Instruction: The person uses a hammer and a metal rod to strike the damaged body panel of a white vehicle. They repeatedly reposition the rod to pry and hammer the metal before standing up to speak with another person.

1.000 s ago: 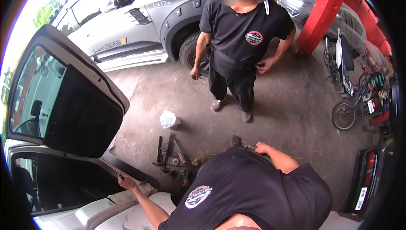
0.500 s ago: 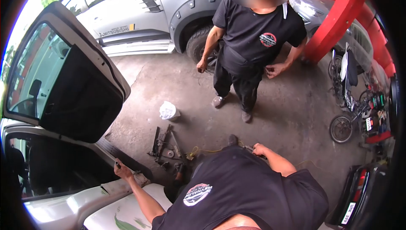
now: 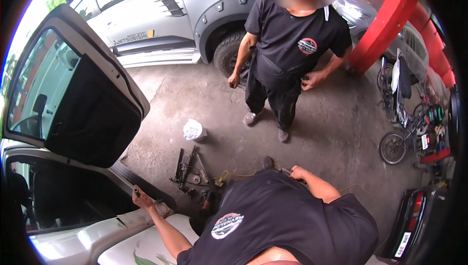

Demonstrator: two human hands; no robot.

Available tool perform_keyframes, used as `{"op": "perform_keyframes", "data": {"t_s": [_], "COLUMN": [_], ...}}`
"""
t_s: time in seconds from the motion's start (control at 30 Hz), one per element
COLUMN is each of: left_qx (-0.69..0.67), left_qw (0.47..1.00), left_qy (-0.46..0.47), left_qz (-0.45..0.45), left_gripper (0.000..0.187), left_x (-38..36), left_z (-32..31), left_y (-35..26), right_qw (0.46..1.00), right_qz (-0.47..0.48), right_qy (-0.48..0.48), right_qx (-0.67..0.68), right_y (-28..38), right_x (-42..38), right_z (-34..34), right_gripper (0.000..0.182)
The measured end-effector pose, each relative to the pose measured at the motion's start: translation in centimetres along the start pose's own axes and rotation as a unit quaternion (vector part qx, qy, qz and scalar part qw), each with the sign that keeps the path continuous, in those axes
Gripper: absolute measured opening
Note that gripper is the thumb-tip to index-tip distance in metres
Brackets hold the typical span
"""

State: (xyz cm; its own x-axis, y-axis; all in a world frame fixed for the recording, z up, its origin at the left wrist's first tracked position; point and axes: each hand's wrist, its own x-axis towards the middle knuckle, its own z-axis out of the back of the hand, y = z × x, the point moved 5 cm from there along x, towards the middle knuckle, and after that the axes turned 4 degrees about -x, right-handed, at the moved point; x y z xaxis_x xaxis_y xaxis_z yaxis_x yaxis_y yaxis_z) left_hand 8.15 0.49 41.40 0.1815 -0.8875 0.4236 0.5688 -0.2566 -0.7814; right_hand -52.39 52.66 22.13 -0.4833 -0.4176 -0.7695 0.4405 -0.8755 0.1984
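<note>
My left hand (image 3: 142,199) is closed around a small dark rod-like object (image 3: 136,191), beside the open doorway of the pale vehicle (image 3: 83,233). Near my waist, my right hand (image 3: 299,173) has its fingers curled around something greyish, too small to make out. Metal parts (image 3: 187,170) lie on the floor between my hands, with an orange-and-dark tool (image 3: 206,200) close by. A yellow cord (image 3: 224,176) runs over the floor towards my right hand.
A person (image 3: 292,46) in a black shirt stands ahead. A white-topped bucket (image 3: 194,130) is on the floor. The open car door (image 3: 97,114) is at left, a grey pickup (image 3: 161,26) behind, motorcycles (image 3: 402,104) and a red post (image 3: 382,26) at right.
The standing person's hand at the right of the frame has moved slightly left, towards their waist. My hands look nearly unchanged, and the view has shifted slightly.
</note>
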Motion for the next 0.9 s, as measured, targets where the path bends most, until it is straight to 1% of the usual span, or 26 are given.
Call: {"op": "perform_keyframes", "data": {"t_s": [0.1,0.17,0.2,0.27,0.33,0.37,0.4,0.47,0.57,0.6,0.67,0.77,0.83,0.9], "left_qx": [0.007,0.002,0.005,0.008,-0.020,-0.021,-0.018,-0.016,-0.026,-0.030,-0.032,-0.008,-0.019,-0.013], "left_qw": [1.000,1.000,1.000,1.000,0.997,0.997,0.998,0.998,0.998,0.998,0.998,0.999,0.999,0.999], "left_qy": [0.002,-0.001,0.001,0.003,-0.048,-0.048,-0.047,-0.048,-0.051,-0.053,-0.055,-0.042,-0.029,-0.031], "left_qz": [-0.004,-0.012,-0.005,0.001,-0.051,-0.052,-0.040,-0.029,-0.029,-0.030,-0.029,-0.018,0.000,-0.002], "left_gripper": [0.042,0.042,0.041,0.040,0.049,0.049,0.049,0.049,0.049,0.048,0.048,0.048,0.048,0.049], "left_x": [0.0,0.0,0.0,0.0,0.0,0.0,0.0,-0.1,-0.1,-0.1,-0.2,-0.1,-0.1,0.0], "left_z": [-0.1,-0.1,-0.1,-0.4,-0.5,-0.5,-0.6,-0.4,-0.5,-0.5,-0.4,-0.4,-0.4,-0.4], "left_y": [0.2,0.7,0.9,1.2,0.8,0.9,0.7,0.3,-0.6,-0.6,-0.1,0.7,0.4,0.5], "right_qw": [1.000,0.998,0.998,1.000,1.000,1.000,1.000,1.000,0.999,0.999,1.000,0.999,0.999,0.999], "right_qz": [-0.004,-0.037,-0.037,-0.011,-0.013,-0.016,-0.015,-0.010,0.006,0.006,0.002,-0.012,-0.018,-0.022], "right_qy": [0.018,0.049,0.048,0.023,0.024,0.026,0.025,0.002,-0.016,-0.015,0.016,0.031,0.031,0.032], "right_qx": [0.002,0.002,0.002,0.003,0.007,0.008,0.009,-0.029,-0.035,-0.037,-0.018,-0.003,-0.001,0.001], "right_y": [0.3,0.0,0.0,0.3,0.3,0.3,0.2,0.4,0.7,0.7,0.9,1.6,1.4,1.2], "right_x": [-0.1,0.2,0.1,0.0,0.1,0.1,0.3,0.6,0.6,0.4,0.3,-0.9,-0.9,-0.6], "right_z": [0.3,0.0,0.1,0.2,0.1,0.1,0.0,-0.1,0.2,0.3,0.4,0.8,0.4,0.0], "right_gripper": [0.030,0.037,0.037,0.028,0.029,0.030,0.030,0.039,0.035,0.035,0.036,0.037,0.036,0.036]}}
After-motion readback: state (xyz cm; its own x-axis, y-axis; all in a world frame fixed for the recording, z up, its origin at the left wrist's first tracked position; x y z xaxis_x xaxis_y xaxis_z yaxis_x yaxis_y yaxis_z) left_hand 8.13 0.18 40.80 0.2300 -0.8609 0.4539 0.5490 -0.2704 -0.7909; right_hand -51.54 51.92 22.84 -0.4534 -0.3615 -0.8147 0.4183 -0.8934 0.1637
